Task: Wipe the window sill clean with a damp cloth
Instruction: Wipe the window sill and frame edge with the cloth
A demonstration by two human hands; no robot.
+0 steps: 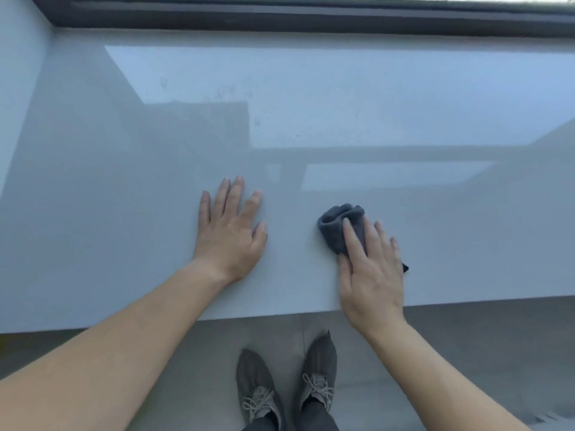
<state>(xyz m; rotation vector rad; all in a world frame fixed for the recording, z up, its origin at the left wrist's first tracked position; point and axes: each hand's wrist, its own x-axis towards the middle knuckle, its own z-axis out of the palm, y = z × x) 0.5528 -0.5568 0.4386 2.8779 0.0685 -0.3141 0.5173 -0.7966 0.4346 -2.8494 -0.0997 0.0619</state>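
Glossy pale sill [311, 119]: left hand [230, 234] spread flat, right hand [371, 275] flat, pressing cloth [334, 227].

1. Cool daylight comes in from beyond the window frame [280, 14] at the top, and the scene is fairly bright.
2. The glossy window sill [124, 244] shows pale reflected patches, brightest across its far half, with duller grey bands between them.
3. Shadows are soft and faint.
4. Everything looks slightly soft, with fine detail smeared.
5. Wide-angle distortion bows the sill's front edge and bends the frame at the corners.
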